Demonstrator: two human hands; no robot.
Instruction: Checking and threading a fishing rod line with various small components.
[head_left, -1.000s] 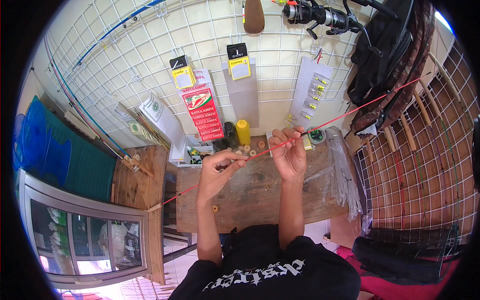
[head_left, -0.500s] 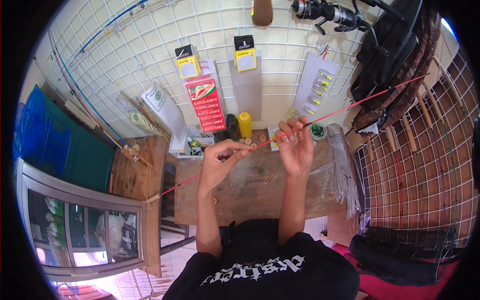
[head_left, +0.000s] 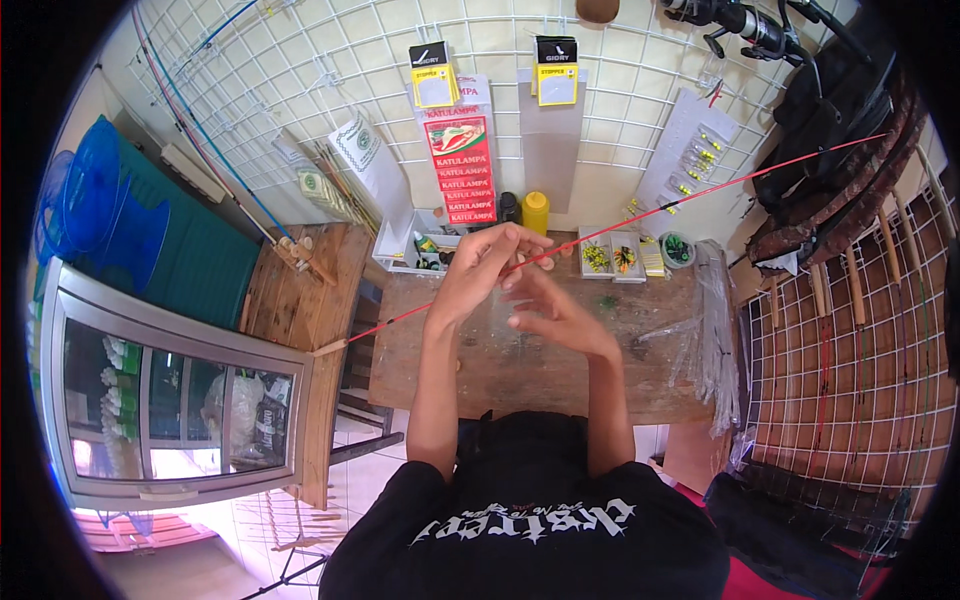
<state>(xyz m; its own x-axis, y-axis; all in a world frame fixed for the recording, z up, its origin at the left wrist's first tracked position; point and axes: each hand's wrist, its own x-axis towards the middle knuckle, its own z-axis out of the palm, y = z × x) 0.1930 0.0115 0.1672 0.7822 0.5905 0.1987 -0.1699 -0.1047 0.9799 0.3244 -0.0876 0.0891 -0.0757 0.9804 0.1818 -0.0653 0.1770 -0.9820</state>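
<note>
A thin red fishing rod (head_left: 720,187) with dark bands slants across my view, its tip at the upper right. Its light wooden handle (head_left: 330,347) lies at the lower left, by the cabinet edge. Around the rod's middle, my left hand (head_left: 475,275) is closed, fingers bent over it. Just below and to the right, my right hand (head_left: 565,318) has thumb and fingers apart, its fingertips close to the left hand and slightly blurred. Whether those fingertips touch the rod is hard to tell.
A worn wooden table (head_left: 430,350) carries a white box of bottles (head_left: 430,250), a yellow bottle (head_left: 536,213), small trays (head_left: 610,257) and a tub (head_left: 677,250). Clear plastic sleeves (head_left: 712,330) drape its right side. Rods hang on a rack (head_left: 860,330). A glass cabinet (head_left: 180,400) stands left.
My right hand has left the rod and come down and left toward my left hand, its fingers opening. My left hand still holds the rod. The whole view has shifted.
</note>
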